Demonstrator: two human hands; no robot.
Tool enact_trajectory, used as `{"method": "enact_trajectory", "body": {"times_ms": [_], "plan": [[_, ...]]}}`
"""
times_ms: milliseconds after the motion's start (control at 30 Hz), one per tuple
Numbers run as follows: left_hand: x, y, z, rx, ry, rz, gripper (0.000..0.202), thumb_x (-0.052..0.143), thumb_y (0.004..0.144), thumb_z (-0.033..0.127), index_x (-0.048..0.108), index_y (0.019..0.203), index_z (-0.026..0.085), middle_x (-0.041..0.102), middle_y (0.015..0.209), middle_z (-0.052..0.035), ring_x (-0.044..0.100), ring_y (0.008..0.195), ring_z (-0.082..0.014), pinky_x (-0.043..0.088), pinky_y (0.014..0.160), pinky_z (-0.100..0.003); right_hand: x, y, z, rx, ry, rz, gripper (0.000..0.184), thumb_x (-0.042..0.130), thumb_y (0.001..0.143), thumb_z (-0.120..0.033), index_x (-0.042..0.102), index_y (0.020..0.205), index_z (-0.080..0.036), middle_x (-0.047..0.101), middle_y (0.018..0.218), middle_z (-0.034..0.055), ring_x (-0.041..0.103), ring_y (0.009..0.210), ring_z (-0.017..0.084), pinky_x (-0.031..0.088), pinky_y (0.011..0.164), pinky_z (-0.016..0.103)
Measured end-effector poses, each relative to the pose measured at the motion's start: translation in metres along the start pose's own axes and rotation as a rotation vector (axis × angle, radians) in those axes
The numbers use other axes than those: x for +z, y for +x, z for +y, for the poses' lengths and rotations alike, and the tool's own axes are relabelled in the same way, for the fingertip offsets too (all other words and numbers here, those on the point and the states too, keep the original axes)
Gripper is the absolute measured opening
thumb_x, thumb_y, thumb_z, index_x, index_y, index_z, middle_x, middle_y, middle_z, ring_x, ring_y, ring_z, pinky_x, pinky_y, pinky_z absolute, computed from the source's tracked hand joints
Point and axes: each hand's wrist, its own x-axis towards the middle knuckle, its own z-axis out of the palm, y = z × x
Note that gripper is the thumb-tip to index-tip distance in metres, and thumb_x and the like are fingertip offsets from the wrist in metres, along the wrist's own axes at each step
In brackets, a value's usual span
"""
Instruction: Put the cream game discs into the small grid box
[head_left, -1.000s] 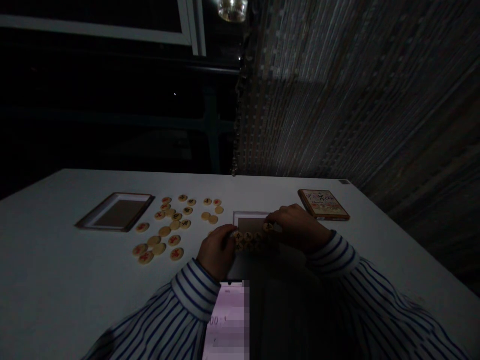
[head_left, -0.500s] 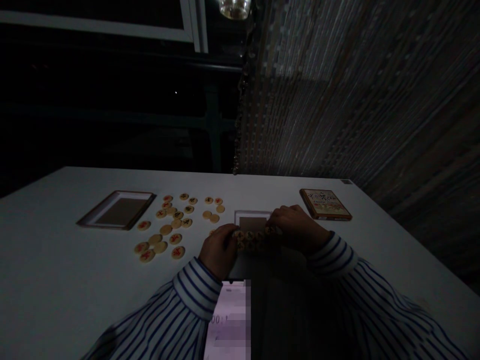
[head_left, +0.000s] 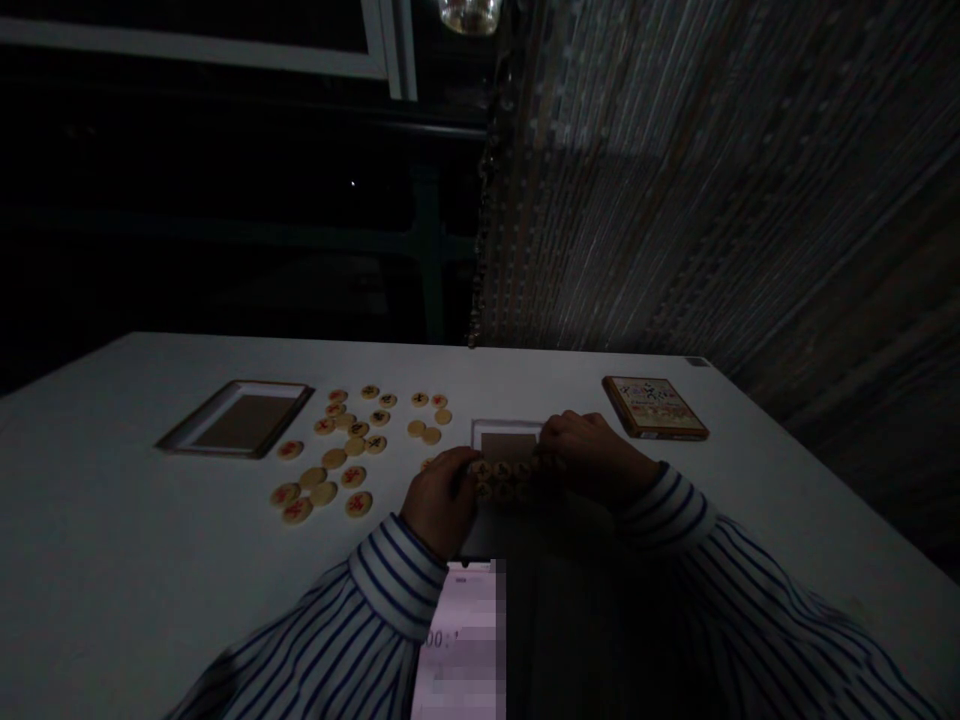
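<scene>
A shallow open box (head_left: 508, 424) stands in front of me, with two rows of round wooden Chinese chess pieces (head_left: 501, 470) lying in its near half. My left hand (head_left: 441, 502) is closed at the box's left edge, thumb and fingers curled against it. At the right side, my right hand (head_left: 592, 450) pinches a Chinese chess piece at the end of the far row; shadow hides most of that piece and the fingertips. Left of the box, loose chess pieces (head_left: 334, 459), some with red or black characters and some blank side up, are scattered on the white table (head_left: 150, 540).
An empty box lid or tray (head_left: 180, 438) lies at the far left. A closed, printed box (head_left: 660, 408) sits at the right. A lit phone (head_left: 457, 650) is close to me, below my left hand. Behind the table hangs a string curtain (head_left: 600, 200).
Both hands stay at the box. The piece under my right fingers has shifted slightly and is now darker in shadow. The view has moved a little.
</scene>
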Motion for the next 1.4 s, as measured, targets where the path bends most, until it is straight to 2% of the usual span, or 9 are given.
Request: {"method": "enact_trajectory", "body": {"times_ms": [467,1133,1400], "plan": [[0.000,0.000,0.000,0.019,0.032,0.014,0.027,0.045,0.072,0.012,0.059,0.094,0.016,0.064,0.097,-0.0071,0.059,0.091,-0.0170,0.048,0.082,-0.034,-0.010,-0.003,-0.004,0.004,0.001,-0.046,0.017,0.048,0.079,-0.025,0.062,0.088,-0.020,0.057,0.093,0.0077,0.048,0.089,0.020,0.030,0.070,0.032],[-0.001,0.000,0.002,0.028,0.020,0.031,0.024,0.047,0.072,0.013,0.061,0.091,0.017,0.065,0.094,-0.0067,0.060,0.089,-0.0175,0.048,0.081,-0.034,-0.010,-0.002,-0.005,-0.027,-0.012,-0.052,0.016,0.049,0.078,-0.021,0.063,0.084,-0.020,0.059,0.089,0.0067,0.049,0.084,0.018,0.028,0.068,0.030],[-0.001,0.000,0.001,0.031,0.036,0.001,0.026,0.044,0.072,0.012,0.059,0.094,0.016,0.064,0.096,-0.0068,0.059,0.091,-0.0173,0.048,0.082,-0.034,-0.010,-0.003,-0.006,-0.016,0.000,-0.056,0.014,0.050,0.076,-0.021,0.063,0.083,-0.020,0.059,0.091,0.0066,0.049,0.085,0.019,0.028,0.069,0.031]]}}
